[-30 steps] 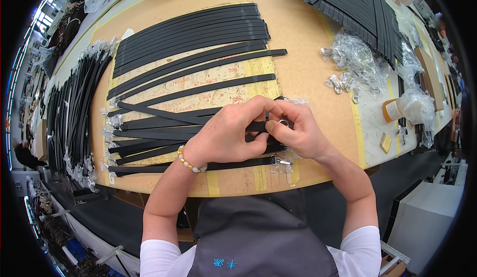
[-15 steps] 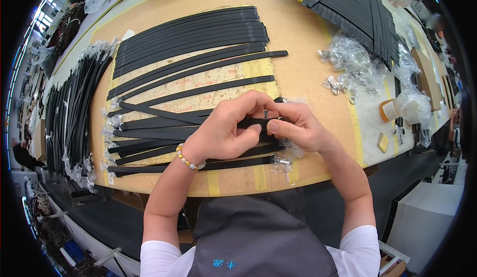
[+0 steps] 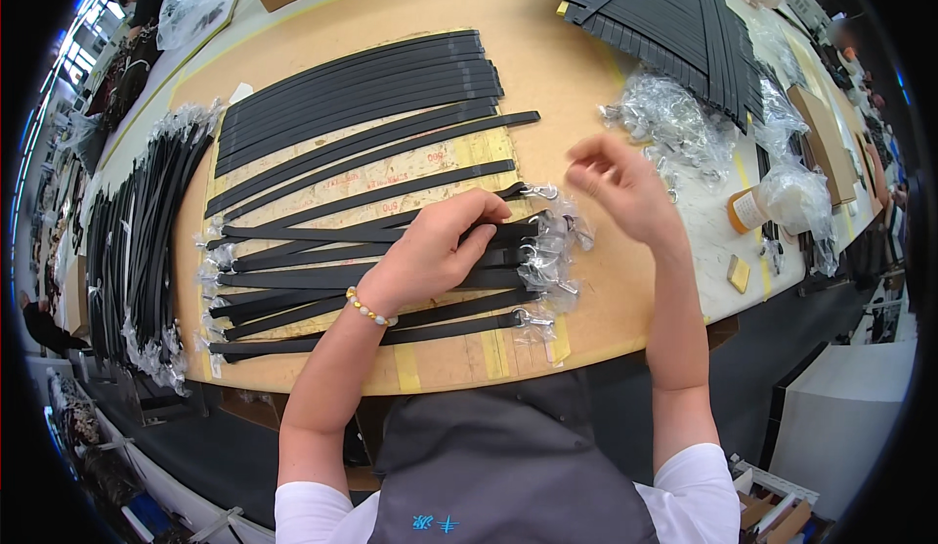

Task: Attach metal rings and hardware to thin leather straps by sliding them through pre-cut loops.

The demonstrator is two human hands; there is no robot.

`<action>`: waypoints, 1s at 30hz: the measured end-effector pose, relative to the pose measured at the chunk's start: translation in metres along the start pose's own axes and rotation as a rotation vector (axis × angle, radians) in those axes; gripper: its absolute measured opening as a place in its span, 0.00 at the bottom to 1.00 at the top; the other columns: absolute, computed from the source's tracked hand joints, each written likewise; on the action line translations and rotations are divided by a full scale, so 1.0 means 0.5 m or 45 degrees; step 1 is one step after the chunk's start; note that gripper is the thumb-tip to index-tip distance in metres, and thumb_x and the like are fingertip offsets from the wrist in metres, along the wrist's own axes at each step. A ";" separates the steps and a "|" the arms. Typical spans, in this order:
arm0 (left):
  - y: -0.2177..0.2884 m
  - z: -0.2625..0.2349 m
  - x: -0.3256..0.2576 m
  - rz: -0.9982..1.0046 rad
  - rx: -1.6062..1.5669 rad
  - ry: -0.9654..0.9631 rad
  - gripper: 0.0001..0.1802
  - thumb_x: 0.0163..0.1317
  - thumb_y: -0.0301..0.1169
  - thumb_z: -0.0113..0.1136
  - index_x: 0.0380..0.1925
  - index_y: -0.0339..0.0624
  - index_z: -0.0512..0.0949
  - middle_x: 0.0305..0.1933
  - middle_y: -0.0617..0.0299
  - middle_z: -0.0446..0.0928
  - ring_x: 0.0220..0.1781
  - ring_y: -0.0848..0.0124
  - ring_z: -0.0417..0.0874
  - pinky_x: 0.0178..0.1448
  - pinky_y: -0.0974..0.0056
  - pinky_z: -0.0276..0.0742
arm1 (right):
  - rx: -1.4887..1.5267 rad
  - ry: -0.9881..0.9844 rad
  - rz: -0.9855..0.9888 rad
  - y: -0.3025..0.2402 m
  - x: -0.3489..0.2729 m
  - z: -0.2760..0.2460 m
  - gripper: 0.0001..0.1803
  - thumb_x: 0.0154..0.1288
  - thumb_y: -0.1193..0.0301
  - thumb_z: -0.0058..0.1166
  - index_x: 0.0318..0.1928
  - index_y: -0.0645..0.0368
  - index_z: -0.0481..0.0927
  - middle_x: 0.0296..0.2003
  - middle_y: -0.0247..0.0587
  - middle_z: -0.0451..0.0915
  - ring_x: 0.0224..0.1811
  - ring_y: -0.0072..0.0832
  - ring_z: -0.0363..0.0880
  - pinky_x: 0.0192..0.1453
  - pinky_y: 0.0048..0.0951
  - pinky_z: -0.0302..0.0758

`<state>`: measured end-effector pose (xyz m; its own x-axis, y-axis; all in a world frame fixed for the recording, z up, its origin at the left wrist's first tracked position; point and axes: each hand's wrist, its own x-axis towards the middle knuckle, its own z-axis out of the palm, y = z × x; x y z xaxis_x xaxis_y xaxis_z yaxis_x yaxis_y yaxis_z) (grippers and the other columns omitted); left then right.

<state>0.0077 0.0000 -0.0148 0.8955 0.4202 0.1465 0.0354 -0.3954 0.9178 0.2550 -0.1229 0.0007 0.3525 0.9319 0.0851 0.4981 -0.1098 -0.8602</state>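
At the frame's centre the left hand lies over black straps; whether it pinches one is hard to tell. The right hand, apart from it and loosely unclenched, hangs right of centre, between plastic-wrapped hooks and a clear-plastic heap.

Blue characters mark the apron, red print (smaller, fainter) the yellowish board.

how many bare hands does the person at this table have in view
2: the left hand over the flat black straps, and the right hand raised to their right, above the tan tabletop; neither hand is hidden.
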 end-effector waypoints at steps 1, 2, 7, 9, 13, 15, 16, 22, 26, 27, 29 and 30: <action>-0.004 0.001 0.005 0.099 0.118 -0.010 0.10 0.66 0.17 0.57 0.46 0.34 0.77 0.44 0.59 0.79 0.45 0.69 0.80 0.50 0.66 0.78 | -0.271 0.197 0.024 0.022 0.004 -0.030 0.15 0.65 0.67 0.65 0.47 0.63 0.81 0.38 0.37 0.85 0.37 0.24 0.82 0.42 0.30 0.77; -0.009 0.003 0.008 0.195 0.235 -0.021 0.08 0.65 0.17 0.58 0.43 0.34 0.78 0.44 0.58 0.79 0.45 0.66 0.81 0.50 0.65 0.78 | -0.478 0.278 0.117 0.046 0.002 -0.053 0.17 0.63 0.68 0.66 0.48 0.63 0.80 0.37 0.39 0.84 0.37 0.25 0.81 0.42 0.30 0.77; -0.006 -0.006 0.023 0.124 0.260 0.117 0.05 0.63 0.19 0.62 0.40 0.34 0.80 0.44 0.55 0.80 0.47 0.62 0.82 0.51 0.62 0.78 | -0.754 0.222 0.329 0.107 0.008 -0.069 0.20 0.60 0.68 0.67 0.50 0.65 0.80 0.36 0.44 0.84 0.34 0.30 0.81 0.41 0.33 0.78; -0.022 -0.024 0.044 0.051 0.405 0.178 0.06 0.63 0.23 0.64 0.39 0.35 0.81 0.43 0.54 0.80 0.48 0.61 0.82 0.52 0.62 0.78 | -0.725 0.093 0.280 0.095 0.018 -0.042 0.19 0.62 0.68 0.66 0.50 0.67 0.80 0.35 0.41 0.84 0.30 0.27 0.80 0.37 0.31 0.78; -0.094 -0.039 0.079 0.047 0.854 0.345 0.10 0.60 0.29 0.69 0.37 0.35 0.81 0.39 0.55 0.78 0.49 0.60 0.79 0.53 0.60 0.77 | 0.296 -0.089 0.356 0.069 0.027 -0.001 0.13 0.68 0.69 0.61 0.48 0.65 0.81 0.36 0.33 0.83 0.31 0.21 0.83 0.33 0.22 0.77; -0.084 -0.048 0.096 -0.105 0.787 0.235 0.12 0.59 0.30 0.71 0.38 0.36 0.81 0.38 0.55 0.78 0.50 0.60 0.77 0.54 0.59 0.76 | 0.581 -0.077 0.311 0.059 0.026 -0.005 0.12 0.68 0.69 0.62 0.48 0.63 0.82 0.38 0.34 0.84 0.35 0.22 0.84 0.36 0.22 0.80; -0.079 -0.051 0.101 -0.266 0.712 0.126 0.13 0.57 0.32 0.72 0.38 0.36 0.81 0.37 0.55 0.77 0.50 0.60 0.76 0.54 0.59 0.75 | 0.864 -0.073 0.269 0.054 0.025 -0.006 0.12 0.68 0.70 0.63 0.48 0.61 0.82 0.39 0.35 0.86 0.39 0.22 0.86 0.39 0.22 0.82; -0.033 -0.076 0.073 -0.236 0.332 -0.008 0.09 0.65 0.27 0.68 0.35 0.37 0.76 0.35 0.67 0.78 0.36 0.78 0.78 0.41 0.69 0.76 | 1.462 -0.181 0.240 0.056 0.020 0.015 0.08 0.71 0.72 0.62 0.48 0.58 0.79 0.42 0.34 0.84 0.42 0.21 0.85 0.46 0.21 0.83; 0.021 -0.070 0.044 -0.057 -0.109 0.206 0.08 0.65 0.24 0.68 0.41 0.35 0.79 0.35 0.68 0.81 0.38 0.80 0.80 0.45 0.70 0.79 | 1.586 -0.300 0.151 0.044 0.009 0.045 0.08 0.73 0.73 0.60 0.49 0.57 0.78 0.42 0.34 0.84 0.43 0.21 0.84 0.49 0.22 0.82; 0.021 -0.068 0.039 0.010 -0.089 0.196 0.09 0.65 0.24 0.69 0.43 0.36 0.80 0.38 0.68 0.81 0.40 0.81 0.80 0.46 0.72 0.79 | 1.633 -0.327 0.107 0.032 0.004 0.053 0.08 0.73 0.73 0.60 0.49 0.57 0.77 0.42 0.34 0.84 0.43 0.21 0.83 0.50 0.23 0.81; 0.034 -0.057 0.031 0.048 -0.091 0.201 0.13 0.62 0.22 0.71 0.46 0.36 0.82 0.41 0.68 0.82 0.44 0.81 0.81 0.50 0.73 0.79 | 1.678 -0.356 0.071 0.016 -0.001 0.066 0.08 0.73 0.73 0.59 0.49 0.57 0.77 0.43 0.34 0.83 0.44 0.21 0.82 0.51 0.24 0.81; 0.030 -0.052 0.030 0.044 -0.096 0.204 0.13 0.62 0.22 0.71 0.46 0.36 0.82 0.41 0.68 0.82 0.44 0.81 0.81 0.50 0.73 0.79 | 1.655 -0.408 0.062 0.012 -0.002 0.073 0.08 0.73 0.73 0.59 0.49 0.57 0.77 0.43 0.34 0.83 0.44 0.21 0.82 0.51 0.24 0.80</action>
<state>0.0102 0.0218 0.0110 0.8134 0.5344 0.2298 -0.0328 -0.3524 0.9353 0.2288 -0.1120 -0.0226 0.0593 0.9955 0.0743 -0.6824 0.0947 -0.7248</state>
